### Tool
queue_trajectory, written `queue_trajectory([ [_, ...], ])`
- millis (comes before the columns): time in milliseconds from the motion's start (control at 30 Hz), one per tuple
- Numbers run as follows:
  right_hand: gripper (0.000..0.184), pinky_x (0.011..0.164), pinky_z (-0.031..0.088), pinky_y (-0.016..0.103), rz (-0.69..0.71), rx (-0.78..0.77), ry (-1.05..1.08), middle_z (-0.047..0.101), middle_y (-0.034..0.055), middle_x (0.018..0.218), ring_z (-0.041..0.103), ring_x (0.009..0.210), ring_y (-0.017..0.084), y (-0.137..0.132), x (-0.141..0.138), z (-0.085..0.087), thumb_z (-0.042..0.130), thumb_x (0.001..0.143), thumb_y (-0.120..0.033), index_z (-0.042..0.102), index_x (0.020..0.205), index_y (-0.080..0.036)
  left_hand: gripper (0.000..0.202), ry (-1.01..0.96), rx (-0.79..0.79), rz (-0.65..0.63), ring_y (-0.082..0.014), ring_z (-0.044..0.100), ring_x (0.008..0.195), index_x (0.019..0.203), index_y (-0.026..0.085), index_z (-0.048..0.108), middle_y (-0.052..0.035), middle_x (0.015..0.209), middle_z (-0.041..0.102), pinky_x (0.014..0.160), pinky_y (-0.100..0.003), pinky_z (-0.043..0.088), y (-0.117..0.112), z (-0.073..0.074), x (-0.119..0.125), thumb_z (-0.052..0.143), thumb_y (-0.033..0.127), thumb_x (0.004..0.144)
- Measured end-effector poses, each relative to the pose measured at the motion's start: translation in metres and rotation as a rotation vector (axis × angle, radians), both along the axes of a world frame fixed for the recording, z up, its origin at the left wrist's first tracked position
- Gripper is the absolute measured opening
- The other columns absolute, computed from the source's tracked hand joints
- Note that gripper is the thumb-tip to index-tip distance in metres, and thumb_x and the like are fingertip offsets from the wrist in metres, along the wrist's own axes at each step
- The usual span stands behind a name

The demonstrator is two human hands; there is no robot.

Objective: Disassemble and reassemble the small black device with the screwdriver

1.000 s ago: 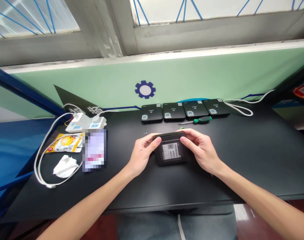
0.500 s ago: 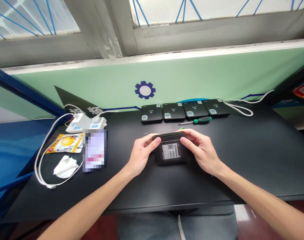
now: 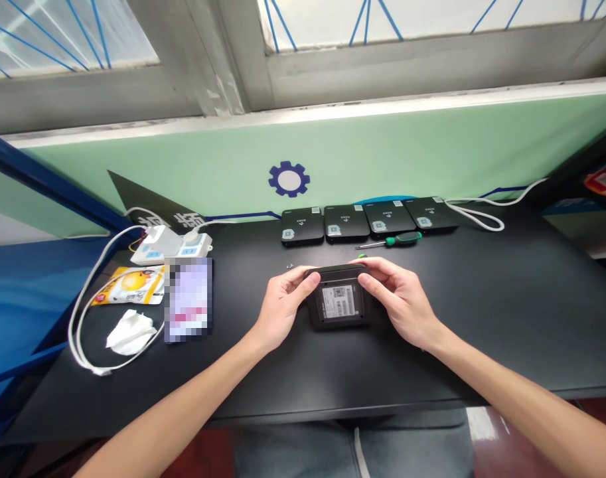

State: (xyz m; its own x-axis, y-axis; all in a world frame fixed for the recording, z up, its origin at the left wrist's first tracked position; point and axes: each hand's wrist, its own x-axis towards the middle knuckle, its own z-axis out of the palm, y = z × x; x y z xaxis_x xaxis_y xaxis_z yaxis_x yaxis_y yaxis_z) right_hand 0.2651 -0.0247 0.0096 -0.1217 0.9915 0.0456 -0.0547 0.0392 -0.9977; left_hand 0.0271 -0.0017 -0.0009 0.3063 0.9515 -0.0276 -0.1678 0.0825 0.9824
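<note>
Head view: one black box point(image 3: 339, 322) is pinched near its far corners by the left hand point(image 3: 281, 307) and right hand point(image 3: 407, 302), label point(image 3: 339, 301) toward the camera, over the counter point(image 3: 263, 385). Barely anything's been shifted since a second ago, green screwdriver point(image 3: 405, 239) included.

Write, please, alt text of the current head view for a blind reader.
A person's left hand and right hand hold a black box with a white label over a black table. Beyond it, a screwdriver lies before four similar boxes.
</note>
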Motion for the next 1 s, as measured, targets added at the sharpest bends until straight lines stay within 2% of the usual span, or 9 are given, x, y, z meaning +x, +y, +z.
queue_trajectory([
  [167, 0.032, 0.09, 0.067, 0.035, -0.016, -0.026, 0.017, 0.085, 0.0058, 0.114, 0.082, 0.102, 0.026, 0.0, 0.001, -0.003, 0.081, 0.102, -0.053, 0.083, 0.118, -0.025, 0.04, -0.004, -0.05, -0.005, -0.024, 0.079, 0.099, 0.121, 0.02, 0.088, -0.0086, 0.111, 0.085, 0.088, -0.03, 0.06, -0.001, -0.002, 0.001, 0.082, 0.055, 0.103],
  [300, 0.034, 0.087, 0.066, 0.035, -0.037, -0.029, -0.004, 0.085, 0.0061, 0.109, 0.081, 0.099, 0.026, 0.0, 0.003, -0.003, 0.081, 0.101, -0.055, 0.083, 0.117, -0.025, 0.044, -0.007, -0.062, -0.033, -0.0257, 0.079, 0.103, 0.124, 0.019, 0.088, -0.0107, 0.116, 0.085, 0.086, -0.03, 0.061, -0.002, -0.004, 0.0, 0.077, 0.058, 0.107],
  [500, 0.039, 0.082, 0.067, 0.035, -0.055, -0.055, -0.006, 0.085, 0.0073, 0.107, 0.081, 0.095, 0.026, 0.002, 0.002, -0.001, 0.082, 0.098, -0.059, 0.083, 0.114, -0.023, 0.046, -0.034, -0.127, -0.066, -0.0262, 0.08, 0.101, 0.125, 0.018, 0.086, -0.0121, 0.117, 0.085, 0.084, -0.032, 0.063, -0.001, 0.0, 0.001, 0.08, 0.059, 0.104],
  [667, 0.041, 0.075, 0.067, 0.034, -0.057, -0.117, 0.058, 0.084, 0.0055, 0.094, 0.08, 0.085, 0.025, 0.004, 0.004, 0.002, 0.087, 0.094, -0.059, 0.083, 0.114, -0.024, 0.039, -0.015, -0.131, -0.087, -0.0212, 0.078, 0.089, 0.117, 0.018, 0.086, -0.0087, 0.104, 0.084, 0.078, -0.028, 0.063, -0.002, 0.003, 0.003, 0.089, 0.052, 0.098],
  [833, 0.047, 0.063, 0.061, 0.031, -0.089, -0.097, 0.01, 0.08, 0.0042, 0.09, 0.072, 0.075, 0.021, 0.004, 0.005, 0.001, 0.081, 0.097, -0.065, 0.081, 0.117, -0.022, 0.043, -0.099, -0.182, -0.028, -0.0246, 0.081, 0.094, 0.119, 0.015, 0.082, -0.0121, 0.11, 0.084, 0.079, -0.032, 0.067, -0.003, 0.004, 0.004, 0.087, 0.053, 0.099],
  [933, 0.054, 0.052, 0.057, 0.029, -0.037, -0.1, 0.02, 0.076, 0.0016, 0.084, 0.063, 0.062, 0.017, 0.003, 0.003, 0.0, 0.083, 0.095, -0.065, 0.076, 0.125, -0.021, 0.043, -0.158, -0.211, 0.037, -0.0266, 0.081, 0.102, 0.118, 0.015, 0.078, -0.0134, 0.116, 0.083, 0.082, -0.033, 0.068, -0.002, 0.006, 0.003, 0.087, 0.052, 0.1],
  [1000, 0.058, 0.048, 0.055, 0.028, 0.007, -0.126, 0.041, 0.077, 0.0021, 0.086, 0.064, 0.06, 0.016, 0.003, 0.002, -0.001, 0.088, 0.091, -0.062, 0.073, 0.128, -0.019, 0.041, -0.205, -0.252, 0.065, -0.0262, 0.081, 0.105, 0.118, 0.016, 0.074, -0.0121, 0.116, 0.082, 0.085, -0.033, 0.068, 0.0, 0.008, 0.003, 0.089, 0.05, 0.099],
])
